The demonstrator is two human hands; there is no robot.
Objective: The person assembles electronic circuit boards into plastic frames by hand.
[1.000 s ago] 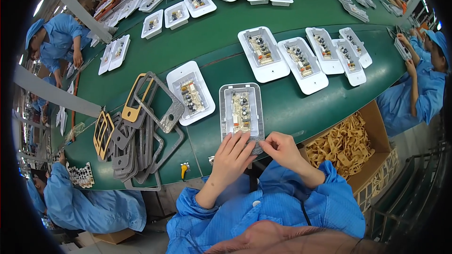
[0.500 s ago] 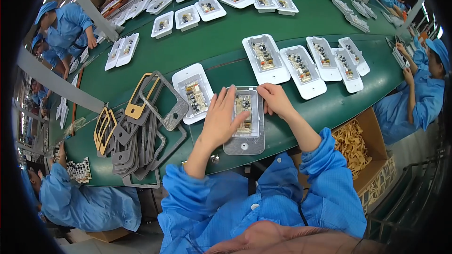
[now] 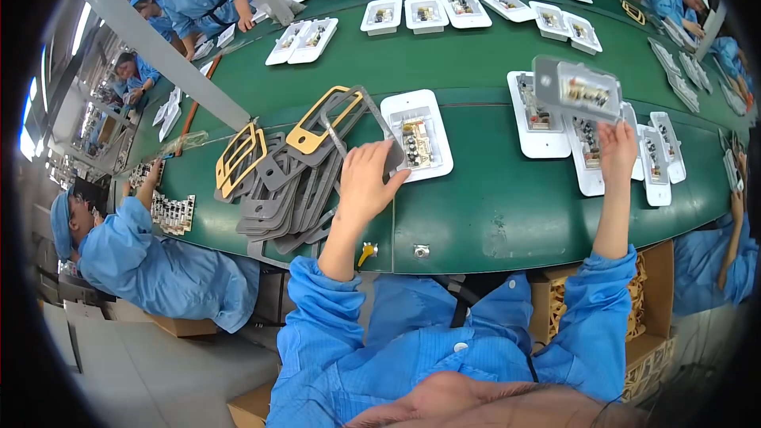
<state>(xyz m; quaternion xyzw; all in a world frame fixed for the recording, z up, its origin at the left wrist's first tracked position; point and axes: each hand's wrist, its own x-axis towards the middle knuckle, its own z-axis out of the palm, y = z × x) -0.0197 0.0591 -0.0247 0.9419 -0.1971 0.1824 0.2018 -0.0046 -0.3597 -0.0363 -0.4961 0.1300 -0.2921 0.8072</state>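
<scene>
My left hand (image 3: 365, 184) has its fingers and thumb around the wide end of a grey frame-shaped gasket (image 3: 331, 133), which leans on the pile and partly over a white plastic housing (image 3: 441, 139) with a circuit board in it. Raised on the right, my right hand (image 3: 617, 149) grips the near edge of another white housing (image 3: 617, 93), blurred by motion, with a board inside and a grey gasket around its rim. It hangs above the group of white housings on the belt and hides part of them.
A pile of grey gaskets (image 3: 277, 202), with yellow-faced ones (image 3: 242, 160), lies on the green belt (image 3: 468, 230) at left. More board-filled housings (image 3: 466, 9) stand farther back. A cardboard box (image 3: 659, 289) of tan strips sits below the right edge. Co-workers (image 3: 131, 246) work on both sides.
The housing with the grey gasket has been lifted off the near edge and carried right in my right hand. My left hand has left it and moved to a gasket on the pile. The view has shifted.
</scene>
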